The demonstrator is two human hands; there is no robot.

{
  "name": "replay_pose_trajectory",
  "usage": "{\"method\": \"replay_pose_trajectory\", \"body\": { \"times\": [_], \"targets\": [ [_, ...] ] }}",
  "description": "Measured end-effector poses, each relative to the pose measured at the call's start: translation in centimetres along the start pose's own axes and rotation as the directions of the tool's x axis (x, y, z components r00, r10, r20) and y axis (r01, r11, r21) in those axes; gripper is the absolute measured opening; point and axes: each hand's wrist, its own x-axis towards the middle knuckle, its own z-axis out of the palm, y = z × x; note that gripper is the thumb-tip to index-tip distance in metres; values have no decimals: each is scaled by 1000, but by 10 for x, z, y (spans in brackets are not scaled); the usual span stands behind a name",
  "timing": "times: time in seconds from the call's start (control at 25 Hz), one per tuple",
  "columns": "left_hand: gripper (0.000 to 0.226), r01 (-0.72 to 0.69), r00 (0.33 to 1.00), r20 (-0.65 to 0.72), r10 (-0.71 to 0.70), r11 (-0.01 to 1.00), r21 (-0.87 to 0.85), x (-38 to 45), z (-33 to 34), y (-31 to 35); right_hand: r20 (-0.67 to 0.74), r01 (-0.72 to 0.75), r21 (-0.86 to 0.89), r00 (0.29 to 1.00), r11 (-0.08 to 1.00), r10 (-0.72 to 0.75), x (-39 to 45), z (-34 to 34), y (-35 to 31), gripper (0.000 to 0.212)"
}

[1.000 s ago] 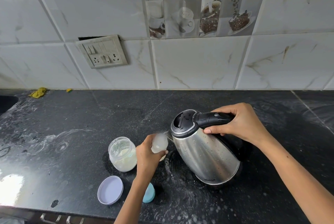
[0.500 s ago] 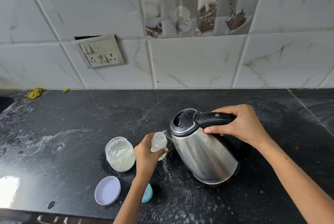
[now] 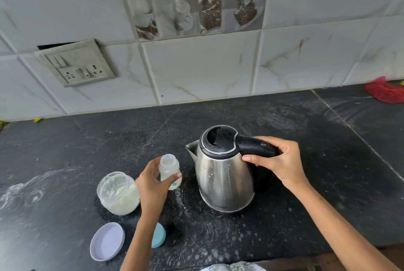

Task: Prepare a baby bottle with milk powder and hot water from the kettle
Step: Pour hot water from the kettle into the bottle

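A steel kettle [image 3: 223, 181] with a black lid stands upright on the black counter [image 3: 306, 194]. My right hand [image 3: 277, 161] grips its black handle [image 3: 255, 146]. Left of the spout, my left hand [image 3: 153, 185] holds a small open baby bottle [image 3: 168, 168] upright, with whitish contents inside. The bottle's mouth sits a little apart from the spout. An open glass jar of milk powder [image 3: 119, 193] stands left of my left hand.
A lilac jar lid [image 3: 107, 241] lies near the counter's front edge. A teal bottle cap [image 3: 159, 235] lies partly behind my left forearm. A switch panel [image 3: 75, 63] hangs on the tiled wall. A red cloth [image 3: 385, 90] lies at the far right.
The kettle has tipped back from its pouring tilt and now stands upright. The bottle has come away from the spout and sits a little lower. The camera has swung right.
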Motion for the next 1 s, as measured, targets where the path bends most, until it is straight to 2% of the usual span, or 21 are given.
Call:
{"method": "replay_pose_trajectory", "body": {
  "times": [0.24,0.32,0.4,0.52,0.6,0.64,0.72,0.84,1.0],
  "targets": [
    [61,-29,1000,-11,29,1000,5,-3,-10,8,-41,0,28,999,1000,1,-6,15,12,44],
    [60,-32,999,-15,32,999,-2,-4,-16,8,-48,-9,-62,999,998,6,-2,15,9,44],
    [60,-32,999,-8,32,999,-9,-5,-24,8,-32,34,-242,999,970,-43,1,12,7,45],
    [59,-32,999,11,32,998,-47,-9,-41,11,-17,112,-553,989,826,-146,-7,14,-6,49],
    [59,-37,999,25,39,998,-56,-14,-54,15,6,243,-725,938,644,-347,-21,28,-22,37],
    [59,-40,999,28,42,998,-55,-17,-62,17,38,325,-743,894,585,-447,-30,42,-30,30],
    [58,-46,999,26,48,997,-61,-23,-70,22,84,449,-690,828,567,-554,-52,72,-36,23],
    [58,-60,998,32,62,996,-69,-30,-97,21,246,524,-588,842,616,-481,-88,135,-17,26],
    [59,-69,993,87,77,993,-91,-37,-127,9,437,425,-643,887,637,-151,-135,200,36,44]
  ]
}}
